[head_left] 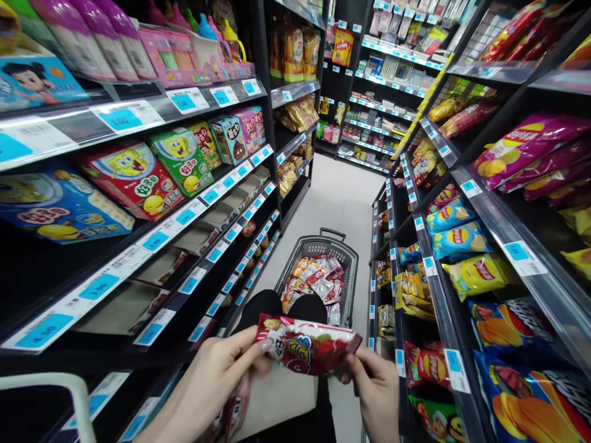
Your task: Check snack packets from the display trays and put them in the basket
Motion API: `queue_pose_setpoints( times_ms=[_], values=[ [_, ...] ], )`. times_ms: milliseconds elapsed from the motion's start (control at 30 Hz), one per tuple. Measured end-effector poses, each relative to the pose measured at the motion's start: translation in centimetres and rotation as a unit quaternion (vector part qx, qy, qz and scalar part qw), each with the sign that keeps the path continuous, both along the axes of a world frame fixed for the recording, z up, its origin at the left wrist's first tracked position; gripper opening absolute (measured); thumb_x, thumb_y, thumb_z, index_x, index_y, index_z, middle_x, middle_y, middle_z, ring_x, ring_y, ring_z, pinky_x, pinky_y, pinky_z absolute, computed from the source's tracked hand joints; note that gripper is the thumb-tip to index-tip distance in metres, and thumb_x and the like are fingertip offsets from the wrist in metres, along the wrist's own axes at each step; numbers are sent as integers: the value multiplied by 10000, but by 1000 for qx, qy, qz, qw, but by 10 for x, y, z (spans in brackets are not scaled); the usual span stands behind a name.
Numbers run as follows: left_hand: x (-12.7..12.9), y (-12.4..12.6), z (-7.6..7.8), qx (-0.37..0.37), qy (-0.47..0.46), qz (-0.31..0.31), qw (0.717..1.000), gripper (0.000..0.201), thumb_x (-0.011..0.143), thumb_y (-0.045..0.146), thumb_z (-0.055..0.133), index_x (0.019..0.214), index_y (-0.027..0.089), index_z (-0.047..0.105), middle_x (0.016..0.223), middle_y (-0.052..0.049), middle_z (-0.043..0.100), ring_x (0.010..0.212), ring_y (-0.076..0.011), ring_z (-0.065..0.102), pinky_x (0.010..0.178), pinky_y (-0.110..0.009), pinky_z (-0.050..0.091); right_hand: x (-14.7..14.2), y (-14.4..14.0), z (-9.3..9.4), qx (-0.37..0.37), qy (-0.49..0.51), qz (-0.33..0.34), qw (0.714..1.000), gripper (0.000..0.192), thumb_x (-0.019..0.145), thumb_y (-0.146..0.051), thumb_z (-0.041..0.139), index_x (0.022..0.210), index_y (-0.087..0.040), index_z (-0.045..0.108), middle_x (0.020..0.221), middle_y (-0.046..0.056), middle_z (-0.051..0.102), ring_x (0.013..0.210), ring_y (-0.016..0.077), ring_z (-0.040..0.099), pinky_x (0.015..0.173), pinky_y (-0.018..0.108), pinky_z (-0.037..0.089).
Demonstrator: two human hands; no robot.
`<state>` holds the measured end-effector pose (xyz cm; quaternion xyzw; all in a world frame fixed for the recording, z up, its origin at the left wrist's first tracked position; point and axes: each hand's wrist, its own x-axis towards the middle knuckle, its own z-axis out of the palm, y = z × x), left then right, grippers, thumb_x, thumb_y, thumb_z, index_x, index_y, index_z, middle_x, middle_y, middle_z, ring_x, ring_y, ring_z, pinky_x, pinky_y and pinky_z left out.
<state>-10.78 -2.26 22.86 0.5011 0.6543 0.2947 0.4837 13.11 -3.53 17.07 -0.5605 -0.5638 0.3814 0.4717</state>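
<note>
Left hand: our left hand (217, 375) grips the left end of a red and white crinkly plastic snack packet (307, 346), thumb on top, fingers curled under it.
Right hand: our right hand (376, 387) pinches the packet's right lower edge, fingers closed on the wrapper.
Packet: held level between both hands, near us and low in the aisle, above our dark knees and just this side of the grey plastic shopping basket with a black handle (344, 258).
Step in hand: we judge this to be the checking of a packet taken up for shelving — held flat, print upward, not yet placed.
Next move: it calls, we think, for finding the matching row and turning the packet face-out; one hand would have to let go first.
Basket: on the floor ahead, holding many more small shiny packets (316, 280) in red, orange and silver.
Writing on the packet: large rounded characters in white and yellow — too blurred for us to read.
Right shelves: yellow and blue crisp bags (455, 237) bear the Lay's mark; purple bags (526, 144) higher up too.
Left shelves: boxes with a yellow sponge cartoon figure (133, 175); blue price tags (154, 241) along the edges, figures unreadable.
</note>
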Motion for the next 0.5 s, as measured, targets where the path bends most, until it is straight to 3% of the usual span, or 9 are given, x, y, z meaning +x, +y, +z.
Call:
queue_pose_setpoints(
  times_ms=[100,167,233,267,333,433,500],
  values=[
    [2,-5,-4,18,-112,28,993,431,792,537,623,1041,195,708,909,-67,750,712,-226,679,615,-250,530,-1,-1,-1,58,10,-3,998,162,848,-295,642,808,-241,789,658,15,749,494,128,648,478,173,482],
    [9,-10,-10,23,-259,48,964,693,769,645,593,1330,242,541,1315,-129,602,965,-308,664,739,-352,564,-4,-3,-5,88,29,12,996,139,815,-287,696,919,-270,786,783,30,787,627,173,731,566,194,553],
    [22,-16,-16,24,-412,55,909,963,704,759,561,1499,325,233,1498,-144,406,1149,-372,579,830,-463,543,-11,-6,-11,123,34,14,992,196,784,-282,738,978,-281,772,815,33,792,664,192,749,595,210,576],
    [29,-18,-18,23,-473,53,879,1096,639,781,607,1515,365,94,1532,-138,353,1218,-392,527,874,-498,517,-17,-9,-13,149,25,13,988,215,778,-268,746,992,-285,765,807,29,792,653,190,748,598,213,578],
    [43,-20,-24,0,-521,51,852,1247,578,592,806,1511,380,6,1530,-139,362,1285,-390,471,965,-498,460,-32,-14,-18,202,-13,18,979,244,795,-220,723,1028,-289,747,795,25,790,653,186,747,623,223,575],
    [52,-16,-30,-45,-508,85,856,1109,637,253,847,1510,312,167,1455,-142,479,1303,-348,468,1048,-429,400,-56,-25,-21,257,-69,69,961,335,852,-149,610,1156,-267,685,825,47,787,680,193,745,632,248,563],
    [51,-11,-34,-58,-502,114,855,925,701,232,799,1477,266,297,1410,-140,530,1292,-338,481,1048,-410,404,-64,-34,-23,275,-62,135,950,376,872,-147,559,1220,-255,648,838,50,785,678,187,741,629,248,559]
  ],
)
